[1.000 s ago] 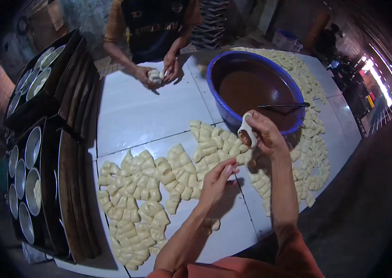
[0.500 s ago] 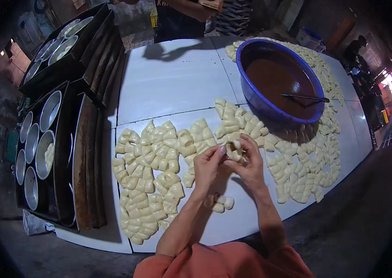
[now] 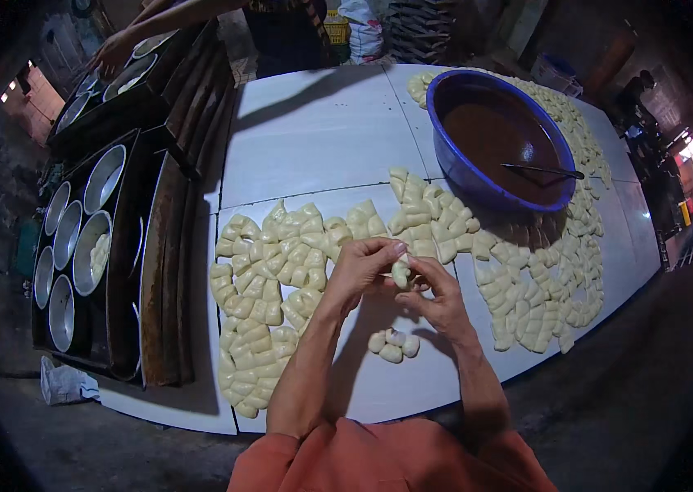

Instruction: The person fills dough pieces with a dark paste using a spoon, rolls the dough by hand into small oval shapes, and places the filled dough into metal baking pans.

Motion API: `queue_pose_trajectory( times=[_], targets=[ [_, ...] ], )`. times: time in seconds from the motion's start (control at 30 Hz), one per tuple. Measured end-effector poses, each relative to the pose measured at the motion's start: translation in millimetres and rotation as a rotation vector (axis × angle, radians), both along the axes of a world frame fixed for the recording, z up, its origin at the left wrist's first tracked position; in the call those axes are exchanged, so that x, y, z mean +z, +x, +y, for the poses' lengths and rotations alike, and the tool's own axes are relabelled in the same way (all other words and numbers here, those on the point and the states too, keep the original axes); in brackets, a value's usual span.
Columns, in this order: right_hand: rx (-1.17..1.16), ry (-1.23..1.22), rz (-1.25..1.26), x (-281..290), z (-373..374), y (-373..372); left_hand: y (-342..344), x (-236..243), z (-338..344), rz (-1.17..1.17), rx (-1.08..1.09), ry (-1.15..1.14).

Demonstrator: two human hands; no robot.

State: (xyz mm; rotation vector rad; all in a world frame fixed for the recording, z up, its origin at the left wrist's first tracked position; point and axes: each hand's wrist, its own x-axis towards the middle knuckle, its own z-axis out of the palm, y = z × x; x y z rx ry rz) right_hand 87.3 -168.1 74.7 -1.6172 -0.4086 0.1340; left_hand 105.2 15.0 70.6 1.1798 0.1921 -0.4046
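A small pale dough piece [image 3: 400,271] is pinched between my left hand [image 3: 360,271] and my right hand [image 3: 437,293], held just above the white table [image 3: 314,131]. Directly below my hands lies a little cluster of shaped dough pieces [image 3: 393,345]. Several cut dough squares [image 3: 273,271] spread across the table to the left and behind my hands, and more dough squares [image 3: 535,287] lie to the right.
A blue basin [image 3: 445,107] of brown filling with a utensil [image 3: 543,171] in it stands at the back right. Dark trays [image 3: 162,271] holding round metal pans [image 3: 88,254] line the left side. Another person's hand [image 3: 113,53] reaches over the far trays.
My right hand came back from the blue basin with dough and met my left hand; both now pinch the piece. The other person moved from the table's far edge to the trays.
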Motion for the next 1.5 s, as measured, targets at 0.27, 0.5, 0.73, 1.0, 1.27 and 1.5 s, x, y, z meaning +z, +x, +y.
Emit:
queue_pose_trajectory(
  times=[0.27, 0.5, 0.73, 1.0, 1.27, 1.5],
  targets=[
    [-0.183, -0.09, -0.351, -13.6, 7.4, -4.0, -25.3, -4.3, -5.2, -0.242, -0.03, -0.058],
    [-0.464, -0.138, -0.584, -45.1, 12.8, -2.8, -38.5, -24.1, -14.2, -0.23, -0.065, -0.086],
    [-0.282, -0.242, -0.347, -36.9, 8.8, -18.7, -53.7, -31.6, -13.1, -0.125, 0.109, 0.099],
    [0.132, -0.303, 0.146, -45.3, -23.1, -44.6, -90.4, -30.4, -0.2, -0.064, 0.094, 0.596],
    [0.197, -0.689, -0.272, -50.6, -9.9, -48.6, -134.0, -44.3, 1.3, -0.06, -0.061, 0.68],
    [0.011, -0.731, -0.46, -28.3, 28.5, -55.9, -164.8, -39.8, 16.5, -0.289, 0.135, 0.862]
  ],
)
